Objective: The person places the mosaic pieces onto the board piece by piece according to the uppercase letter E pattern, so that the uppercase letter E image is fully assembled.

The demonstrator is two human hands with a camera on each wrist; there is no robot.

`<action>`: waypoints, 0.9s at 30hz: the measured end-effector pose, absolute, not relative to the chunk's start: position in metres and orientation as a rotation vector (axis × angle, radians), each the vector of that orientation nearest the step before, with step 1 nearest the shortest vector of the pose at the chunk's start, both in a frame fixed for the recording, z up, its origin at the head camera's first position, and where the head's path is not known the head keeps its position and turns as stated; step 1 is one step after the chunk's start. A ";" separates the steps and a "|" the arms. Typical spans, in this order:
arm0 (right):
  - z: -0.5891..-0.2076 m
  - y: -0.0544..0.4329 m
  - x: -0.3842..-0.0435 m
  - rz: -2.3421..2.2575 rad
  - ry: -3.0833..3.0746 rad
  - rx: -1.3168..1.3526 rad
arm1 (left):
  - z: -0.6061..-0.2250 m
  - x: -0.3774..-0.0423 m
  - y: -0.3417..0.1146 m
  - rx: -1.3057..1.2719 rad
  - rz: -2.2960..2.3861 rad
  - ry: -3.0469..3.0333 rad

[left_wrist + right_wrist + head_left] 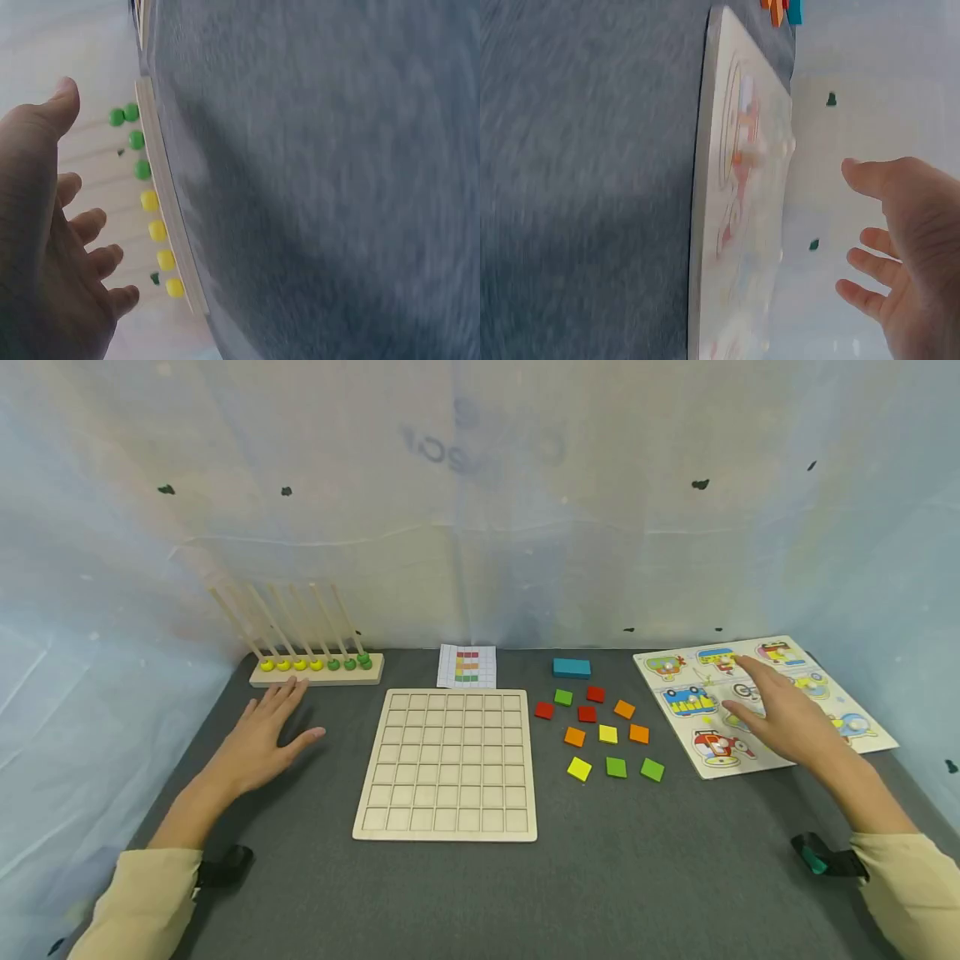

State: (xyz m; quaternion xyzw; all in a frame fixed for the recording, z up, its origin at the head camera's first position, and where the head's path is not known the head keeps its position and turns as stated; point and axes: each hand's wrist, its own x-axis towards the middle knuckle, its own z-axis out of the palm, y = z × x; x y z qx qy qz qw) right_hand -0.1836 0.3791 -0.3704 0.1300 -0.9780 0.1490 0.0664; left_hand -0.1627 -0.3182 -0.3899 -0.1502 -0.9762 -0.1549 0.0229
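Note:
My left hand (258, 739) hovers palm down over the dark table, fingers spread and holding nothing. Just beyond its fingertips stands a bead stacker (317, 675) with upright wooden rods and yellow and green beads; the left wrist view shows the beads (150, 201) low on the rods. Above the vehicle puzzle board (716, 727) is my right hand (787, 714), also holding nothing, its thumb apart from the fingers. In the right wrist view the puzzle board (735, 187) lies flat beneath and beside that hand (907, 240).
Between the hands lies a wooden grid board (448, 764), with a printed pattern card (467, 667) behind it. Right of the grid are several small square tiles (608, 734) in red, orange, yellow and green. Behind them sits a blue block (572, 668). Plastic sheeting (480, 527) walls the back and sides.

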 end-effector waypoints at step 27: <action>-0.380 0.302 -0.206 0.680 -2.687 0.780 | -0.400 -0.131 -0.265 -0.668 -0.418 -3.110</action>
